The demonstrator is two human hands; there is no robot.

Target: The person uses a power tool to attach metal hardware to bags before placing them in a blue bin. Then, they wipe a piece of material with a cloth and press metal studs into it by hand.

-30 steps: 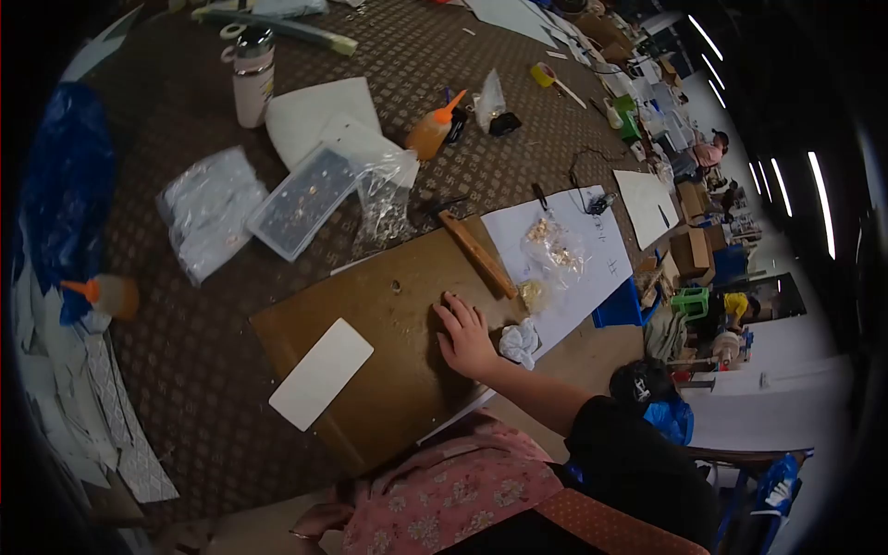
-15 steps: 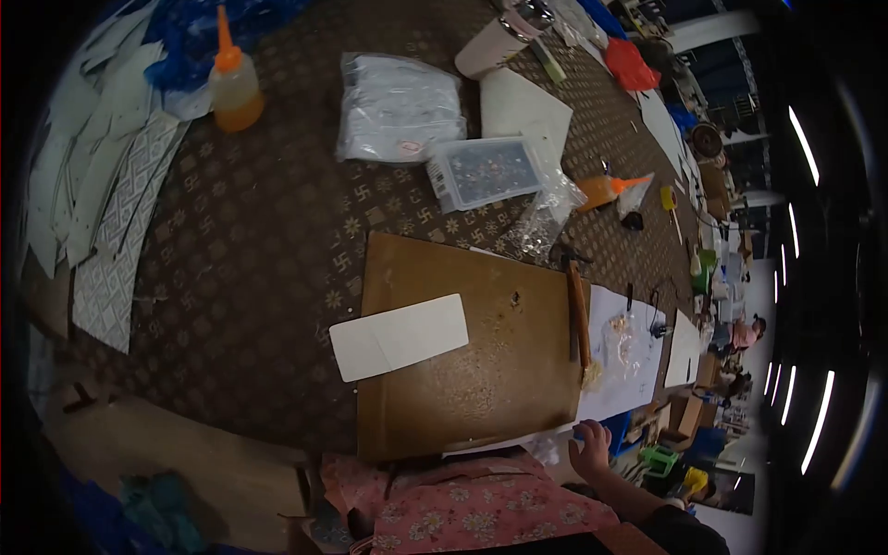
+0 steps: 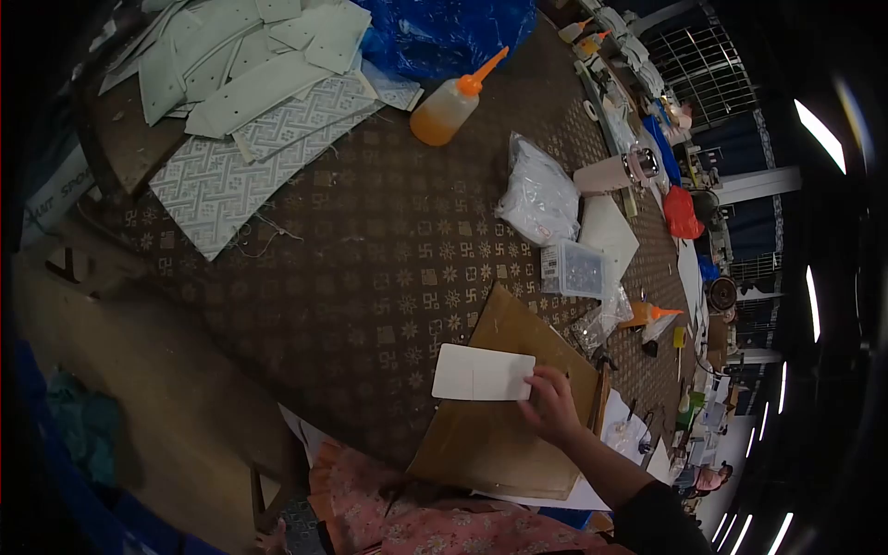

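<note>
My right hand has its thumb and fingers closed on the right edge of a white rectangular card. A faint line crosses the card near its middle. Beneath the card and the hand is a brown board, and the card's left end reaches past the board's left edge. Whether the card touches the board is hard to tell. My left hand is not in view.
Beyond the board are a clear plastic box, a plastic-wrapped white pack, a pink bottle and an orange-tipped glue bottle. Pale cut pieces lie on patterned fabric at the upper left. Another person is far right.
My right hand has moved from beside the board onto the card and taken hold of its right edge. The card has turned slightly. The view has swung left, so the table things appear farther right.
</note>
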